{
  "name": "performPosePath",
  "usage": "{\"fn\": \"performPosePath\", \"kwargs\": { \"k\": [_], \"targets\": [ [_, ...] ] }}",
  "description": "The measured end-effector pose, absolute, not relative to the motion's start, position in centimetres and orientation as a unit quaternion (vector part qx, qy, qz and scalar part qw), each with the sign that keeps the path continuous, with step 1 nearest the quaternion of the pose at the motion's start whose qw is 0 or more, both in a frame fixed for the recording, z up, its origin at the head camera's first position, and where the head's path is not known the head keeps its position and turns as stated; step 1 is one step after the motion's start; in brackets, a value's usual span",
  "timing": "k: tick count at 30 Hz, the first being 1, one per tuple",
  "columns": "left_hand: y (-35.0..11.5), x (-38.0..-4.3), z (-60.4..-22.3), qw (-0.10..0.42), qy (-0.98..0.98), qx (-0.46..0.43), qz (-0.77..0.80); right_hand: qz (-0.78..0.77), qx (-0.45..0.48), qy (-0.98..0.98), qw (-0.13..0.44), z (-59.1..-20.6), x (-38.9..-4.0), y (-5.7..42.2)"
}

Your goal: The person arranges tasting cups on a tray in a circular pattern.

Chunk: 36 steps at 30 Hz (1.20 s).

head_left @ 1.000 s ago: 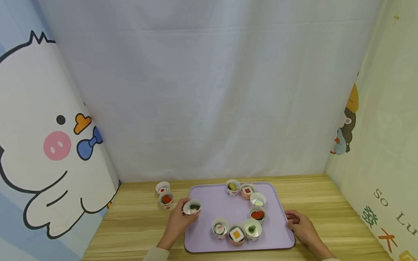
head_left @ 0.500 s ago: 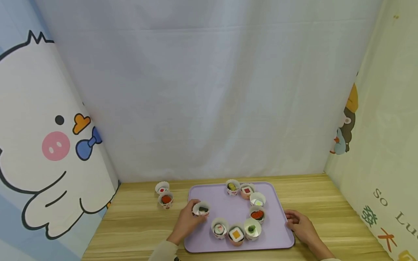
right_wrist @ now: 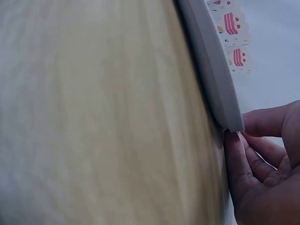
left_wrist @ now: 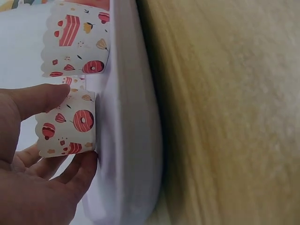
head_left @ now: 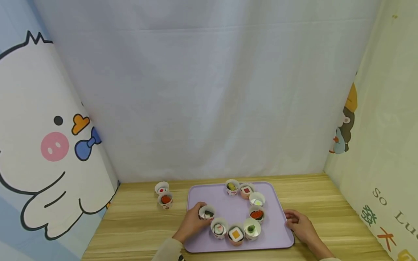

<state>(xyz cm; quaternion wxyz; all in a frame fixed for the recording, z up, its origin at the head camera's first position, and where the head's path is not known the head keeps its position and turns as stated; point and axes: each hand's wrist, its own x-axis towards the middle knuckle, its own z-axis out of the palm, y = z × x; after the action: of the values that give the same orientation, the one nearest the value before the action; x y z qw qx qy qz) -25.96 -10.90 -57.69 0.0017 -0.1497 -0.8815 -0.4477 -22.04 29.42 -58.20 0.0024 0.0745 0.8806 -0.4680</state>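
Note:
My left hand (head_left: 193,224) grips a printed paper cupcake cup (left_wrist: 70,124), thumb on one side and fingers on the other. In the head view a dark green and white piece lies inside this cup, low over the left part of the lilac tray (head_left: 209,194). Close beside it stands another cup (head_left: 219,229) holding a round pink-and-white sushi piece. At the tray's right edge, my right hand (head_left: 301,225) pinches the rim, with the thumb at the upper side and the fingers underneath in the right wrist view.
Several more filled cups curve across the tray, among them one with an orange-topped white square (head_left: 236,235) and one with red roe (head_left: 257,215). Left of the tray, a cup with red topping (head_left: 165,200) and a red-dotted one (head_left: 161,188) stand on the wooden table (head_left: 137,217).
My left hand has carried its cup rightward from the tray's left edge to beside the pink-and-white sushi cup. The right hand stays at the tray's edge.

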Motion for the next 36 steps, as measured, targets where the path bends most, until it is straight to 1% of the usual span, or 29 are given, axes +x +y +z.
{"fn": "performPosePath", "kwargs": {
  "k": [7,15,25,36],
  "targets": [
    [-10.74,-26.09,-58.08,0.011,-0.886,-0.161,-0.434,-0.47,0.075,0.879,0.003,-58.22,-22.08,29.43],
    [-10.65,-26.04,-58.15,-0.01,-0.864,-0.179,-0.471,-0.473,0.074,0.878,0.006,-58.33,-22.11,29.49],
    [-10.61,-25.77,-58.17,-0.014,-0.848,-0.192,-0.495,-0.471,0.075,0.879,0.005,-58.34,-22.11,29.48],
    [-11.3,-25.34,-57.67,-0.045,-0.841,-0.179,-0.508,-0.472,0.074,0.878,0.001,-58.48,-22.15,29.55]
  ]
}}
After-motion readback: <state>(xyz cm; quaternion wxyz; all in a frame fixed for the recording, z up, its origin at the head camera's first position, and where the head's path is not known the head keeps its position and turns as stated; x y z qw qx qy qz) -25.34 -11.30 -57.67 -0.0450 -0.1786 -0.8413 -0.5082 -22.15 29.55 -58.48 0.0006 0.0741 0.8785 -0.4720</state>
